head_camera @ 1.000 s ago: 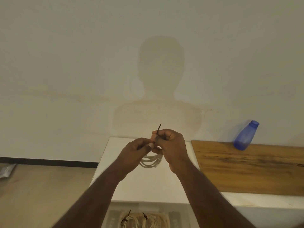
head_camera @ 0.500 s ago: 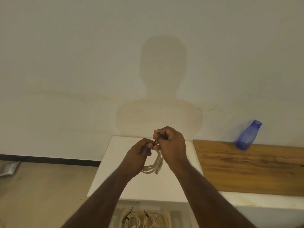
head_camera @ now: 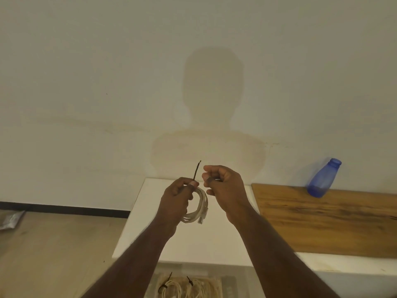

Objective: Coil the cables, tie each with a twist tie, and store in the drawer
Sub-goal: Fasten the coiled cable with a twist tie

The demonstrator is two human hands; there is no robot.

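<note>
A coiled white cable (head_camera: pixel 200 208) hangs above the white cabinet top (head_camera: pixel 150 222), gripped by my left hand (head_camera: pixel 176 198). A dark twist tie (head_camera: pixel 196 172) is pinched at the top of the coil by that hand's thumb and fingers, and its free end points up. My right hand (head_camera: pixel 224 186) is just right of the tie with its fingers curled, and I see nothing held in it. Below the cabinet top, the open drawer (head_camera: pixel 227 284) holds two coiled cables (head_camera: pixel 182 290), each bound with a dark tie.
A blue bottle (head_camera: pixel 324 179) leans against the wall on a wooden board (head_camera: pixel 322 220) to the right. The wall stands close behind the cabinet. On the floor at the far left lies a silver packet (head_camera: pixel 10 218).
My right hand let go of the tie and moved right, away from my left hand. The tie's free end now sticks up from my left hand, and the coil hangs lower and more edge-on.
</note>
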